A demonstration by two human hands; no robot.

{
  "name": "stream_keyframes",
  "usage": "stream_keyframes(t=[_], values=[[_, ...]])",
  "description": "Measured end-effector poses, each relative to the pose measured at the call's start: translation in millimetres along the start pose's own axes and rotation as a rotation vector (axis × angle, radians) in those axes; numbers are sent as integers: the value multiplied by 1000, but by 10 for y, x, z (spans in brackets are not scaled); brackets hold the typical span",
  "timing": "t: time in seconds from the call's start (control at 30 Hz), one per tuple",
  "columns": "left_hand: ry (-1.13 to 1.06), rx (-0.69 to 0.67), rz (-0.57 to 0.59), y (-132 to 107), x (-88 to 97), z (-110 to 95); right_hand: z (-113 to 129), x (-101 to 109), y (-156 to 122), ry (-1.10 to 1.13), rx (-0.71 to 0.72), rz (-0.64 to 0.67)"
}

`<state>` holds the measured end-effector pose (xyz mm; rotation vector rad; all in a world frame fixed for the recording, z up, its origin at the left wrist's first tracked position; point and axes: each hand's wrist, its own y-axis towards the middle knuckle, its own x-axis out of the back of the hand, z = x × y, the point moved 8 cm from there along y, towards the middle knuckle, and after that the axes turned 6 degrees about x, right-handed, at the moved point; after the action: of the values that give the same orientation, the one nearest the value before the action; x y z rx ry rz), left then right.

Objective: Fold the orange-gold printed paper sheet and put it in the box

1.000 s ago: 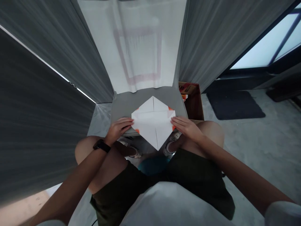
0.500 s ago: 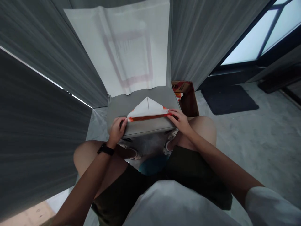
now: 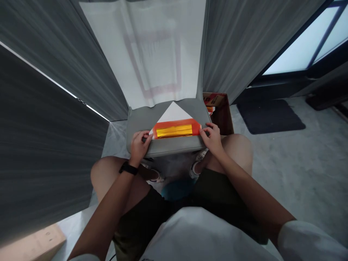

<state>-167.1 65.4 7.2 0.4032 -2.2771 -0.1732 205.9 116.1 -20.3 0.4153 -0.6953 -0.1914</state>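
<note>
A folded sheet of paper (image 3: 175, 113) lies on the grey chair seat (image 3: 140, 119), white and pointed at the far side. Along its near side runs a folded band (image 3: 175, 130), orange-red with a shiny gold strip. At the band's left end, my left hand (image 3: 140, 145) pinches the corner between thumb and finger; a dark watch is on that wrist. My right hand (image 3: 212, 137) grips the right end, fingers bent around the corner.
A large white sheet (image 3: 160, 65) with a faint reddish frame hangs over the chair back. An open cardboard box (image 3: 224, 116) with orange-and-gold papers stands right of the chair. A dark mat (image 3: 269, 116) lies farther right; grey curtains (image 3: 228, 43) hang behind.
The near edge of the paper has been turned up and over toward the point, so its orange-and-gold face now shows. Both hands stay at the ends.
</note>
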Motion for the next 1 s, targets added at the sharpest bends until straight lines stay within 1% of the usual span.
stream_keyframes(t=[0.13, 0.33, 0.53, 0.67, 0.8, 0.9, 1.0], values=[[34, 10, 2, 8, -14, -2, 30, -12, -22, -57, 16, -47], [40, -13, 18, 3, -29, -22, 55, -43, -43, -78, 25, -59], [63, 0, -57, -17, -19, -57, 71, -40, -48, -112, 43, -66], [146, 75, -90, -55, -9, -113, 97, -44, -43, -145, 52, -81], [216, 138, -124, -93, 37, -161, 128, -63, -41, -150, 40, -67], [262, 115, -161, -104, 91, -158, 164, -60, -41, -155, 39, -59], [257, 73, -159, -98, 112, -103, 188, -46, -42, -153, 32, -59]])
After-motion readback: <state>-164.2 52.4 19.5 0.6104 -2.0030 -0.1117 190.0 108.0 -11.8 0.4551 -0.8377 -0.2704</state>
